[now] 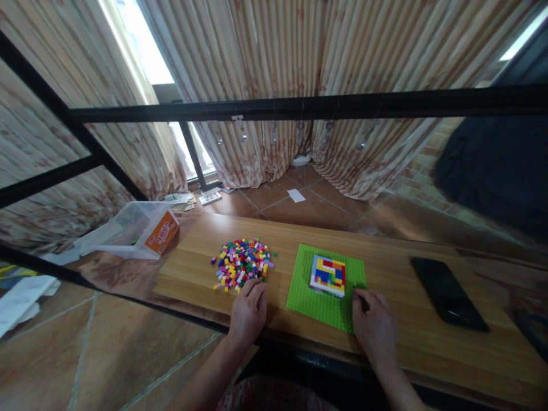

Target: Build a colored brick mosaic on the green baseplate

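Note:
My left hand [249,308] is at the near edge of a loose pile of small coloured toy bricks [243,262]. Its fingers are curled together, and whatever is between the fingertips is too small or hidden to make out. To the right of the pile lies a green studded baseplate [299,294]. On the plate sits a low square build of bricks [327,275], with a pale outer edge and red, yellow, blue and green pieces on top. My right hand [375,325] has its fingers bent around the plate's right edge, close to the build.
The wooden tabletop [192,257] carries a black phone [447,292] at the right. Off its left end stands a clear plastic box [141,220] with an orange label. A black metal bar [265,108] crosses in front of striped curtains [274,51]. Papers lie on the tiled floor.

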`<state>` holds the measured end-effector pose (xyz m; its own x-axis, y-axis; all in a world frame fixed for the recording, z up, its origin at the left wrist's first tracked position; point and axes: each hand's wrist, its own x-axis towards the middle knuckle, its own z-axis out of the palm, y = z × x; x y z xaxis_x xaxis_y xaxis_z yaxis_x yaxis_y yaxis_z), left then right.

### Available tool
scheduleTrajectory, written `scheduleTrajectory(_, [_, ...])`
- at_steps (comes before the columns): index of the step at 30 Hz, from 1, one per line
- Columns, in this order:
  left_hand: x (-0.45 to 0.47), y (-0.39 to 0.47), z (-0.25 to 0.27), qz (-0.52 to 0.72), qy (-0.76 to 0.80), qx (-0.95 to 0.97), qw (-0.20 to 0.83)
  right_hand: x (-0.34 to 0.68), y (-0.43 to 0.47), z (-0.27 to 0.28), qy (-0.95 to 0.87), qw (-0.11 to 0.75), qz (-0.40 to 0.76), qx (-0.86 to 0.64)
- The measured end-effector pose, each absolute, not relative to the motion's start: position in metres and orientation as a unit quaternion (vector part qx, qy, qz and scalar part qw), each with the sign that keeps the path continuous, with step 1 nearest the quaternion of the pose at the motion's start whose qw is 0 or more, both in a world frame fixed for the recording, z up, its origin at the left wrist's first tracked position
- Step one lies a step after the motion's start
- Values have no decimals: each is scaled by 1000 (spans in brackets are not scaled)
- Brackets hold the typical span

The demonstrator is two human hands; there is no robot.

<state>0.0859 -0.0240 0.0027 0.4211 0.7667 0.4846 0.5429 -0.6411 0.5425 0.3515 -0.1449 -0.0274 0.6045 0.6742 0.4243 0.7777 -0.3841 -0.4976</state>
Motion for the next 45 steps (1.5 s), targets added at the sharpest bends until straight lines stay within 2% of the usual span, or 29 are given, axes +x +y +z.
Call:
scheduleTrajectory(7, [42,-46,6,275,432,846,149,354,-147,-28,-443,324,-83,-832])
scheduleTrajectory(17, [51,-16,5,342,426,822,161,357,-150,-28,-454,299,-90,-834])
scheduleTrajectory(21, [50,-9,5,366,474,785,158,358,-150,-30,-456,291,-95,-836])
scheduleTrajectory(28, [47,5,11,303,561,767,79,359,-149,-31,-454,300,-93,-834])
scheduleTrajectory(37, [51,11,12,253,593,764,31,354,-147,-28,-444,321,-80,-833])
scheduleTrajectory(42, [50,12,18,268,585,764,34,353,-146,-28,-443,339,-80,-826])
scheduleTrajectory(45, [51,7,26,310,571,756,75,353,-146,-29,-442,337,-76,-828])
